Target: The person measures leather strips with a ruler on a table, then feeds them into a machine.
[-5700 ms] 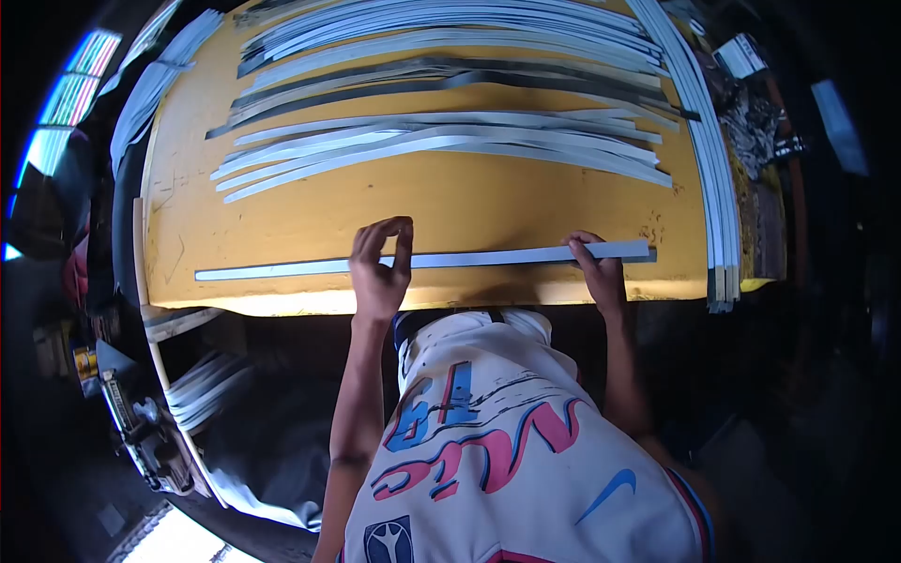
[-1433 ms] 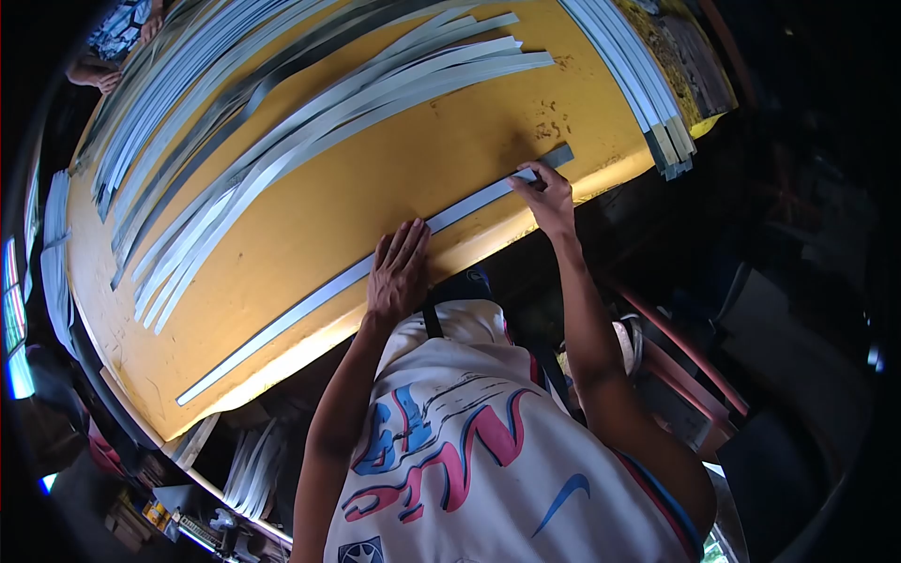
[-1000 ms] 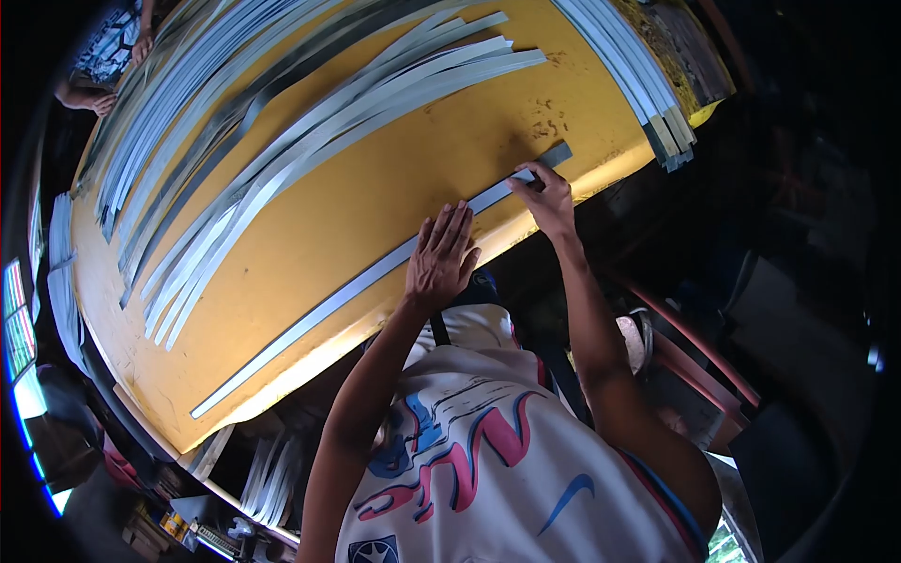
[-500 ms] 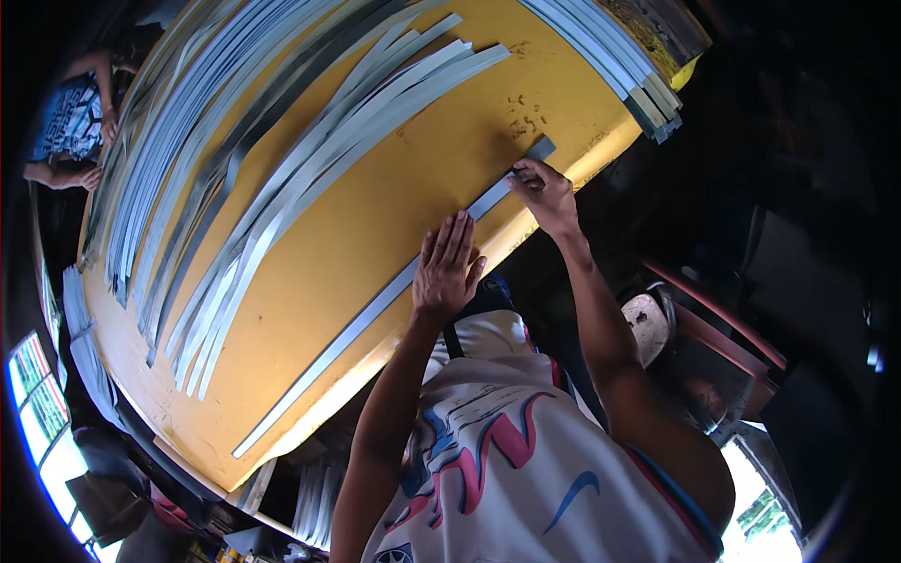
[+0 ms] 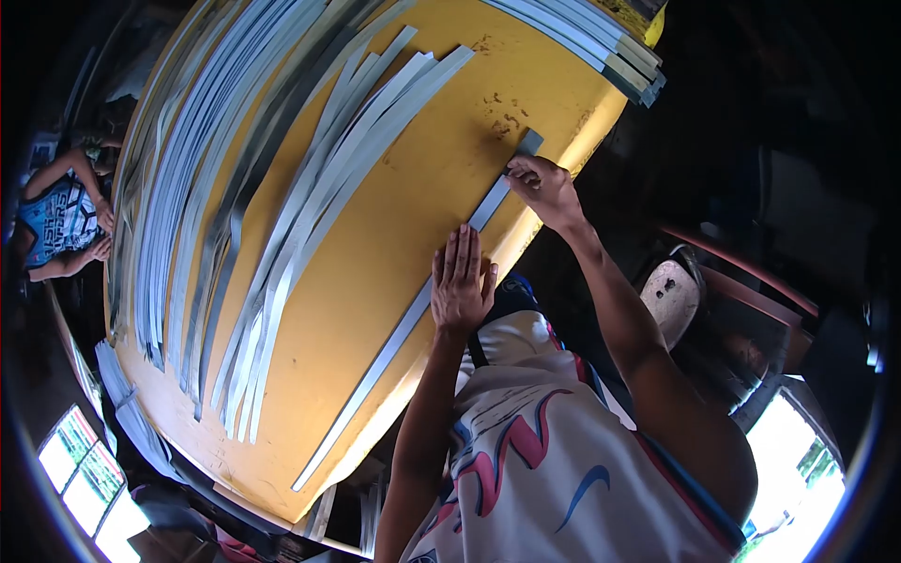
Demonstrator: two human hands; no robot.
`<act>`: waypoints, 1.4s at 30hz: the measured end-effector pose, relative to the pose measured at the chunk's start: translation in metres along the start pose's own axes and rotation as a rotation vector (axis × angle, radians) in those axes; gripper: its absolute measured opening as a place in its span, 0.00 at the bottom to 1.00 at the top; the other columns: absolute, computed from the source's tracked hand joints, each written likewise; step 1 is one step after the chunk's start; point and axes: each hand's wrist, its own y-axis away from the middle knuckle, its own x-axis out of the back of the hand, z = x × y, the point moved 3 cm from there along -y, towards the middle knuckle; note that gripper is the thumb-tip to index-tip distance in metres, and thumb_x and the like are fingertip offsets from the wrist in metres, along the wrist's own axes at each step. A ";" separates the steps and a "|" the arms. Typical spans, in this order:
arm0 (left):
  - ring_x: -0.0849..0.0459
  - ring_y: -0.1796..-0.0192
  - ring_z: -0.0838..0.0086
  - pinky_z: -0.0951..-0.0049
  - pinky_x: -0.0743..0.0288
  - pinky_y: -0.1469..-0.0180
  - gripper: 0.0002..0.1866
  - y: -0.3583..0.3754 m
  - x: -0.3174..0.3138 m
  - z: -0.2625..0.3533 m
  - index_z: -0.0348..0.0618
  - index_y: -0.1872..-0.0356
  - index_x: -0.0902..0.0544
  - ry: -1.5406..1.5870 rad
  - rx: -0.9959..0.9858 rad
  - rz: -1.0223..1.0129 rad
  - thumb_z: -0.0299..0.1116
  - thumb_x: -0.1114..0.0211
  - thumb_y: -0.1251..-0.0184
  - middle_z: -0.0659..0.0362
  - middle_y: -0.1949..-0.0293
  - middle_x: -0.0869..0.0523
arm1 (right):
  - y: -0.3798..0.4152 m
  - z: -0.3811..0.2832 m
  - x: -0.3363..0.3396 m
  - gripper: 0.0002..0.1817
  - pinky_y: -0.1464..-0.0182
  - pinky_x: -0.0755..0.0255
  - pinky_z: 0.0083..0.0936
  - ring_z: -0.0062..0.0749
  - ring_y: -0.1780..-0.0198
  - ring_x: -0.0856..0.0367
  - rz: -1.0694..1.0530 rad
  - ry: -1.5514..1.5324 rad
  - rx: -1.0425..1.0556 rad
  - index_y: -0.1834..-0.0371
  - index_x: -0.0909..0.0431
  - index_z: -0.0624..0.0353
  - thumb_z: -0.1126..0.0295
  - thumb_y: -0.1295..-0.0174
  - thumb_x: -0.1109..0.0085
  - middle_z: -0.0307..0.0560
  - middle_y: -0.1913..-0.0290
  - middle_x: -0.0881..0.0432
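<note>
A long, narrow pale strip point(image 5: 490, 205) lies along the near edge of the yellow table point(image 5: 328, 319). My left hand point(image 5: 461, 277) rests flat across the strip's middle, its fingers stretched out. Close to the strip's far end, my right hand point(image 5: 549, 190) is closed, with thumb and fingertips pinched together at the strip's surface. What those fingertips hold is too small to make out. Past the right hand, the strip's end shows as a darker grey piece.
Several loose pale strips point(image 5: 319, 188) fan out across the table, with dense rows of strips point(image 5: 192, 159) beyond. A bundle of strips point(image 5: 582, 42) lies at the far right corner. Across the table, another person point(image 5: 66, 216) has hands at its edge.
The camera view has turned, so the table and strips sit differently in the frame. Both hands keep nearly the same places on the strip.
</note>
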 end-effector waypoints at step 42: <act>0.38 0.21 0.52 0.52 0.41 0.23 0.38 -0.021 -0.012 0.008 0.37 0.21 0.40 -0.045 -0.070 -0.005 0.49 0.44 0.23 0.49 0.20 0.40 | 0.000 0.006 -0.006 0.10 0.50 0.18 0.26 0.27 0.53 0.12 -0.077 -0.069 -0.095 0.50 0.18 0.63 0.73 0.31 0.37 0.47 0.57 0.11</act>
